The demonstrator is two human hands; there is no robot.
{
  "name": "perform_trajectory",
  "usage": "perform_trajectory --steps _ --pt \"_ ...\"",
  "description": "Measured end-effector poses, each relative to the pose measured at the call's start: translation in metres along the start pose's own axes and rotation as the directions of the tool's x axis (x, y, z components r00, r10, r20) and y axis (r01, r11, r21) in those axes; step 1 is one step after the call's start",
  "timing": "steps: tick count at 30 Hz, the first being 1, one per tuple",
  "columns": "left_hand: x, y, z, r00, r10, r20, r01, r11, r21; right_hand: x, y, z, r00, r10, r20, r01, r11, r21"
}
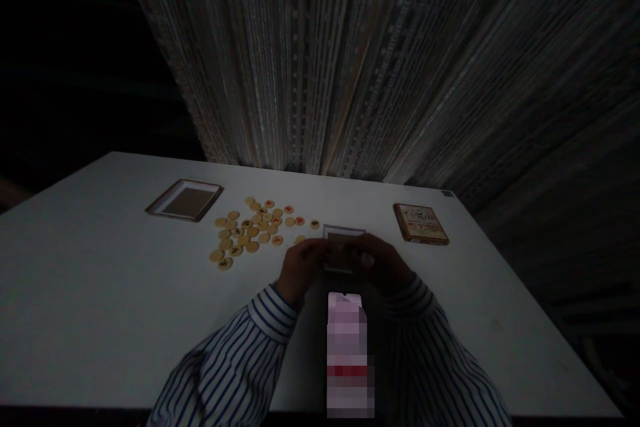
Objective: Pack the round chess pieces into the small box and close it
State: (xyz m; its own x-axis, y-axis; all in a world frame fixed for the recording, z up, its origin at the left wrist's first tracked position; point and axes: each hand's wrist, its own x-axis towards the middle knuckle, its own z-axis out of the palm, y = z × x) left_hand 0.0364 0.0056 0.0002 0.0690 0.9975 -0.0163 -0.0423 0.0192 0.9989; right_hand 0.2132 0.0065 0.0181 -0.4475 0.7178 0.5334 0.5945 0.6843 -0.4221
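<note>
My left hand [303, 265] and my right hand [383, 263] meet over a small shallow tray [345, 229] with a pale rim, in the middle of the white table. Both hands have their fingers bent inward and close together. Whatever lies between the fingertips is too dark and small to name. To the left of my left hand lie several round wooden discs [253, 231], some with red or black characters on top. Below the hands, a lit phone [345, 330] lies on the table.
An open box tray [173, 215] lies at the left of the white table [125, 293]. At the right is a flat box [421, 223] with a printed top. A striped curtain [340, 67] hangs behind the table's back edge.
</note>
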Motion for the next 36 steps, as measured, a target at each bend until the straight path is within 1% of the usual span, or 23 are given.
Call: perform_trajectory --steps 3,5,7,11,13,17,23,26,31,36 --pt "0.003 -0.003 -0.004 0.996 0.013 -0.091 -0.012 1.000 0.018 -0.004 0.005 -0.004 0.999 0.048 0.010 -0.048 0.999 -0.009" --pt "0.005 -0.006 -0.006 0.992 0.017 -0.121 -0.009 0.998 0.068 -0.006 0.008 -0.006 0.997 0.071 0.012 -0.071 0.997 0.001" --pt "0.006 -0.010 -0.007 0.991 0.037 -0.126 -0.018 0.989 0.145 -0.008 0.011 -0.007 0.996 0.092 0.021 -0.092 0.996 0.017" --pt "0.007 -0.018 -0.006 0.983 0.129 -0.129 -0.085 0.949 0.302 -0.011 0.013 -0.008 0.987 0.149 0.065 -0.149 0.989 -0.007" --pt "0.007 -0.020 -0.005 0.980 0.157 -0.123 -0.104 0.928 0.357 -0.012 0.015 -0.009 0.981 0.168 0.095 -0.166 0.986 -0.028" --pt "0.005 -0.023 -0.003 0.980 0.176 -0.095 -0.119 0.894 0.433 -0.012 0.018 -0.010 0.967 0.198 0.161 -0.189 0.980 -0.069" --pt "0.006 -0.028 -0.004 0.984 0.174 -0.034 -0.129 0.834 0.537 -0.006 0.016 -0.013 0.916 0.287 0.279 -0.245 0.953 -0.178" --pt "0.006 -0.029 -0.004 0.986 0.165 -0.032 -0.119 0.817 0.565 -0.002 0.013 -0.016 0.883 0.324 0.340 -0.268 0.942 -0.202" --pt "0.007 -0.030 -0.004 0.984 0.174 -0.030 -0.122 0.795 0.594 0.002 0.012 -0.017 0.831 0.354 0.430 -0.264 0.930 -0.256" --pt "0.007 -0.030 -0.004 0.986 0.165 -0.027 -0.118 0.799 0.589 0.005 0.013 -0.016 0.801 0.334 0.496 -0.235 0.939 -0.253"
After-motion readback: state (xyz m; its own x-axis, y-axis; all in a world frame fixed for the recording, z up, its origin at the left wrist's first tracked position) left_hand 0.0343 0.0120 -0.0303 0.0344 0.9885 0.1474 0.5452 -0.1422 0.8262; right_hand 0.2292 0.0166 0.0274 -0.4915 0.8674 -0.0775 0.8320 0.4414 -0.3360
